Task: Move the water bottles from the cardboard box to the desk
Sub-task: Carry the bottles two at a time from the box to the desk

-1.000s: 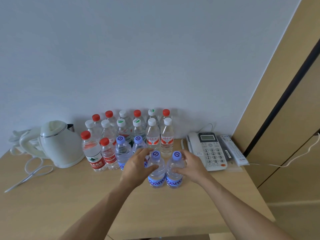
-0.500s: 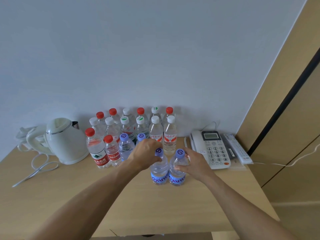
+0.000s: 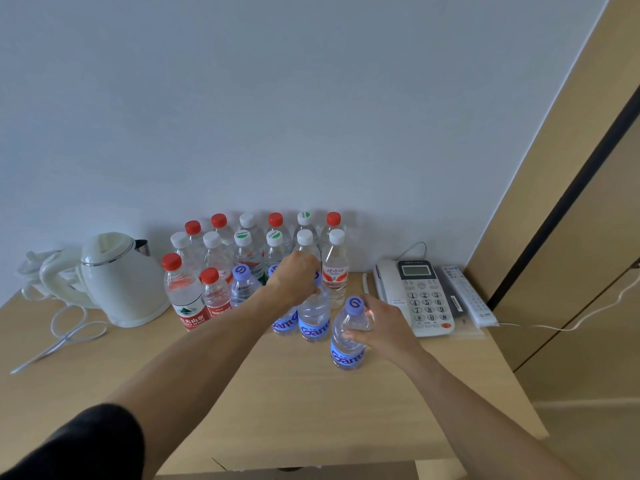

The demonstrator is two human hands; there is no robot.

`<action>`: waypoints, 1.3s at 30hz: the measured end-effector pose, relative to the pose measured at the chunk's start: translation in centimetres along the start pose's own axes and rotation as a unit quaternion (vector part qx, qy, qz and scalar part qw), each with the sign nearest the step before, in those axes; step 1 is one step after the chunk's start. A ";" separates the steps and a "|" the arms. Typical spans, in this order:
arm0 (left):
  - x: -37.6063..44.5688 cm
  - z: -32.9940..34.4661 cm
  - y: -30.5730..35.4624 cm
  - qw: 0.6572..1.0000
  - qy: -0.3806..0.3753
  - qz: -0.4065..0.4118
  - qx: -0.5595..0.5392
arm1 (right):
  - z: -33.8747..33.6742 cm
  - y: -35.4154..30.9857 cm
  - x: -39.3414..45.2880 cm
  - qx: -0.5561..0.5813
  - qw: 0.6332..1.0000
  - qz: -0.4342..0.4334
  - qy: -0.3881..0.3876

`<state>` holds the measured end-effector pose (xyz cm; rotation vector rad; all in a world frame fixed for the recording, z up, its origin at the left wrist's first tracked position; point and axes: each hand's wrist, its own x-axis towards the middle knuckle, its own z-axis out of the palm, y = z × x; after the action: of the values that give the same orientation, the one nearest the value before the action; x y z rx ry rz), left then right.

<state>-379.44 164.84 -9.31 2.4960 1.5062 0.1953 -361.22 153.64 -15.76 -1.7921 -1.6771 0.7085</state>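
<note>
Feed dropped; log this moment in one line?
left hand: grips purple-capped clear plastic bottle | right hand: grips second purple-capped bottle | both upright on wooden desk

A hotel room, by the look of it — a pale wood worktop against a bare wall carries a white electric kettle, a corded desk telephone and a remote control — beside wood-panelled doors.

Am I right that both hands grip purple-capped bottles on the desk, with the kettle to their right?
Not quite: the head view shows the kettle to their left. Left hand and right hand do each grip purple-capped bottles on the desk.
</note>
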 end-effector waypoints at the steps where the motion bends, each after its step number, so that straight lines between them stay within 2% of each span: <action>1: 0.2 0.0 0.1 1.000 0.002 -0.001 -0.002 | 0.0 0.0 0.0 0.000 1.000 0.000 0.001; 17: 1.8 -0.4 0.0 1.000 -0.008 -0.003 0.000 | 0.3 -0.1 0.3 0.003 0.999 0.032 0.026; 31: 1.2 -0.1 -0.2 1.000 0.013 -0.008 -0.026 | -0.3 -0.9 6.0 0.007 0.996 0.037 0.076; 39: -0.7 -3.3 -4.4 0.996 0.086 -0.016 -0.037 | -0.1 -0.9 7.4 0.010 0.997 0.032 0.075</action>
<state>-384.29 166.62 -7.24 2.4492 1.5710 0.4620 -361.25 161.07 -14.97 -1.8437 -1.5144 0.5996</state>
